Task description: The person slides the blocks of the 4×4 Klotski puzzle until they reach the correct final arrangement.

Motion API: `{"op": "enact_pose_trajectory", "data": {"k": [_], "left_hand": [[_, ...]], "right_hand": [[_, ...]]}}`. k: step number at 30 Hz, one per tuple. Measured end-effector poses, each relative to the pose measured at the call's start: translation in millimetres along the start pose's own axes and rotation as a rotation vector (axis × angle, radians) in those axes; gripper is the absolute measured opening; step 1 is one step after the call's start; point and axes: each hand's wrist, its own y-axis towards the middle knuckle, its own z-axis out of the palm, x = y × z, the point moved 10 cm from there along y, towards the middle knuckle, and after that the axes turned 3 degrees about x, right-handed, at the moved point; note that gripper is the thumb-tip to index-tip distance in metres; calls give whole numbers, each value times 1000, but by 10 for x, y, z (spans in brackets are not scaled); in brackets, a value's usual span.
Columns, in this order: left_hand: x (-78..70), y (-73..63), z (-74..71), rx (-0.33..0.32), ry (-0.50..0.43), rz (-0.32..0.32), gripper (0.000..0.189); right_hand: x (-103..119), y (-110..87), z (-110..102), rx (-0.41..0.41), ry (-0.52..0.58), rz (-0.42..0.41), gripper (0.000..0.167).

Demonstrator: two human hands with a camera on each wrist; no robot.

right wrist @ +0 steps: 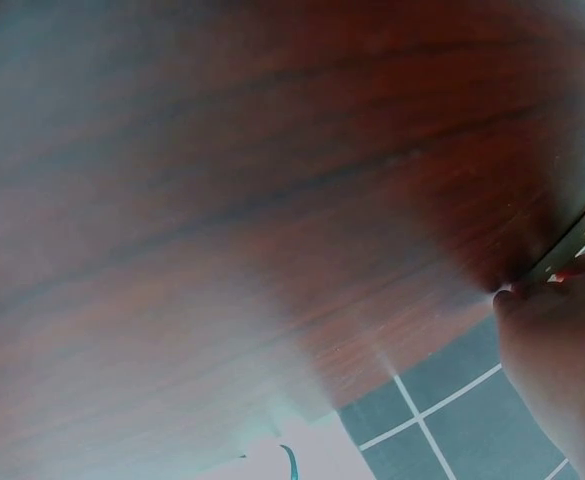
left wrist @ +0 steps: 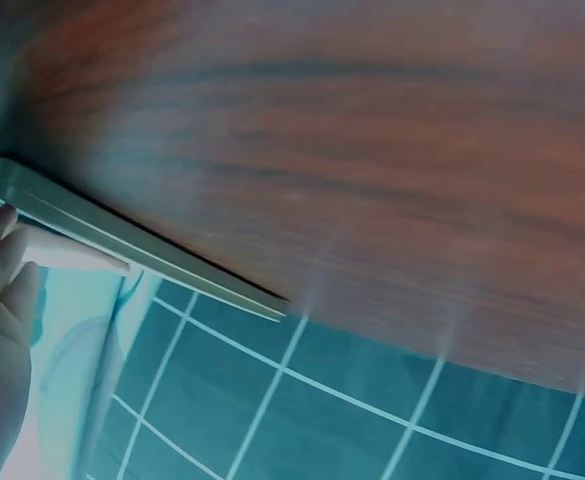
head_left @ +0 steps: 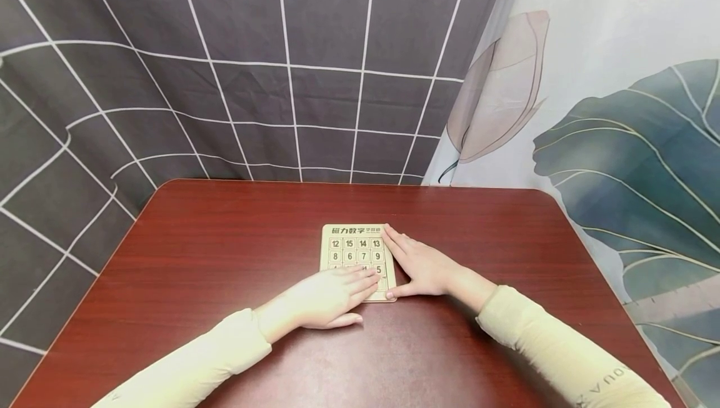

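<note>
A pale number sliding puzzle [head_left: 343,231] lies flat on the table, with Chinese characters along its top and rows of square number tiles [head_left: 350,256]. Over its lower rows rests my left hand [head_left: 332,295], palm down, fingers straight and pointing right, covering several tiles. My right hand [head_left: 424,265] is at the puzzle's right side. Its fingertips touch near the upper right corner and its thumb the lower right corner. The left wrist view shows the puzzle's edge [left wrist: 152,240] side-on; in the right wrist view, fingers overlap the edge [right wrist: 577,240].
A reddish-brown wooden table [head_left: 225,239] with rounded far corners spreads around the puzzle. Behind it hangs a dark grey curtain [head_left: 326,27] with a white grid. A white curtain [head_left: 585,39] with large leaf prints hangs along the right.
</note>
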Motion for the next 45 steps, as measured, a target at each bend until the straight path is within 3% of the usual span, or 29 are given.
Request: {"op": "enact_pose_trajectory", "data": {"k": [10,16,22,26,31,39,45], "left_hand": [[53,-217,10,-8,-12,-40,63],[75,-122,-17,-32,-24,-17,62],[157,86,34,15,-58,-41,62],[188,154,56,37,-56,-48,61],[158,139,37,41,-75,-40,62],[-14,53,6,3,-68,9,61],[65,53,30,-2,-94,12,63]], "right_hand": [[-17,2,9,5,-2,8,119],[-14,3,21,6,5,1,118],[-32,7,38,6,8,2,119],[-35,14,51,8,9,1,119],[-35,9,38,3,4,-1,119],[-38,8,32,3,0,2,119],[-38,3,36,0,7,1,119]]}}
